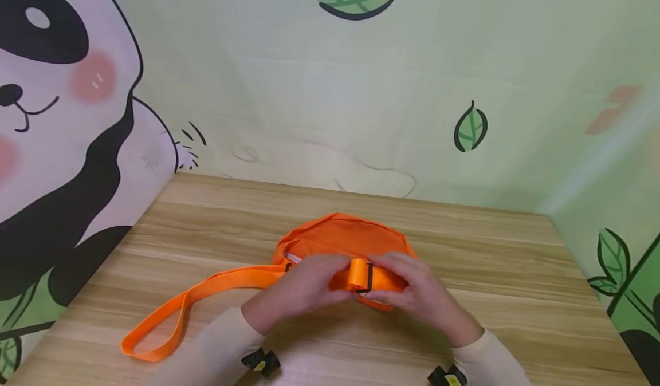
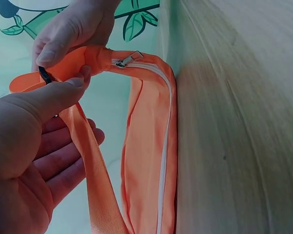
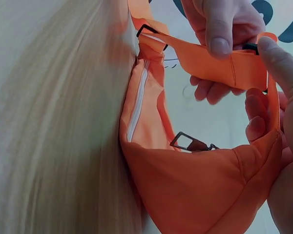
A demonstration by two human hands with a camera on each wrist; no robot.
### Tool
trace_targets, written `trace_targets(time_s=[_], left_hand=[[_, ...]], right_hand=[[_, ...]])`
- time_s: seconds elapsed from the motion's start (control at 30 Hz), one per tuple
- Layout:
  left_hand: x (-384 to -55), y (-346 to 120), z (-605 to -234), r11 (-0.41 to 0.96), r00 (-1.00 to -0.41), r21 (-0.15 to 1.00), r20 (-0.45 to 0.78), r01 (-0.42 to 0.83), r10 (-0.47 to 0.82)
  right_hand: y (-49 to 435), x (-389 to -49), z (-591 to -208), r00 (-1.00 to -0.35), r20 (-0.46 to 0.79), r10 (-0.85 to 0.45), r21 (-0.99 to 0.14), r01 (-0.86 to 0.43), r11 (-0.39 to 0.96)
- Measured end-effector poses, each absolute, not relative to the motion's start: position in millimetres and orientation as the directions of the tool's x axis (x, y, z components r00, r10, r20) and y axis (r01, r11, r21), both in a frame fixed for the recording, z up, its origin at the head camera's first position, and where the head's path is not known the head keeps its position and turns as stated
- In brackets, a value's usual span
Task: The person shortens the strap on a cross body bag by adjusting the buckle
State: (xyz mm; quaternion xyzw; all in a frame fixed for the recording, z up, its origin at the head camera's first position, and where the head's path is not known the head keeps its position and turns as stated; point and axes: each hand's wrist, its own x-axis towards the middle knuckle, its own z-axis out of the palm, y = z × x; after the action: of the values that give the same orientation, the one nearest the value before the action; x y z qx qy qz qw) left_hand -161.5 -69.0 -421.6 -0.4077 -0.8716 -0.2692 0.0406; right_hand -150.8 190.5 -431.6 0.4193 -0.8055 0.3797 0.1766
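Note:
An orange fabric bag (image 1: 337,234) with a pale zipper (image 3: 139,102) and metal zipper pull (image 3: 188,142) lies on the table. Above its near side, both hands hold its orange strap (image 1: 357,274), which loops through a black slide buckle (image 1: 369,277). My left hand (image 1: 311,283) pinches the strap left of the buckle, thumb in front and fingers behind. With thumb and fingers, my right hand (image 1: 420,286) grips the strap on the buckle's right side. Part of the strap between the hands is hidden by the fingers.
A length of the strap stretches left across the wooden table (image 1: 515,294) and ends in a loop. A second black buckle (image 3: 147,30) sits at the bag's other end. Behind the table stands a green wall (image 1: 258,88) with leaf and panda pictures.

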Motion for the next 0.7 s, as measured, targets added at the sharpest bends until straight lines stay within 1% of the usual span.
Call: trace_targets(time_s=[0.13, 0.23, 0.37, 0.47, 0.57, 0.7], left_hand=[[-161, -67, -420, 0.532, -0.663, 0.421, 0.278, 0.735, 0.695], [-162, -68, -420, 0.538, -0.661, 0.408, 0.275, 0.738, 0.699], [-163, -74, -419, 0.521, -0.636, 0.391, 0.266, 0.758, 0.725], [-163, -79, -417, 0.512, -0.621, 0.384, 0.256, 0.768, 0.741], [-163, -82, -414, 0.522, -0.628, 0.387, 0.233, 0.760, 0.742], [-163, -85, -412, 0.549, -0.654, 0.407, 0.185, 0.730, 0.734]], right_hand=[[189, -151, -432, -0.586, 0.597, -0.548, -0.468, -0.809, 0.356], [189, -151, -432, -0.605, 0.576, -0.549, -0.480, -0.794, 0.373], [192, -150, -432, -0.623, 0.553, -0.553, -0.486, -0.780, 0.394], [193, -149, -432, -0.622, 0.549, -0.558, -0.480, -0.782, 0.398], [192, -148, -431, -0.622, 0.543, -0.564, -0.477, -0.781, 0.403], [192, -147, -431, -0.644, 0.515, -0.566, -0.493, -0.762, 0.419]])
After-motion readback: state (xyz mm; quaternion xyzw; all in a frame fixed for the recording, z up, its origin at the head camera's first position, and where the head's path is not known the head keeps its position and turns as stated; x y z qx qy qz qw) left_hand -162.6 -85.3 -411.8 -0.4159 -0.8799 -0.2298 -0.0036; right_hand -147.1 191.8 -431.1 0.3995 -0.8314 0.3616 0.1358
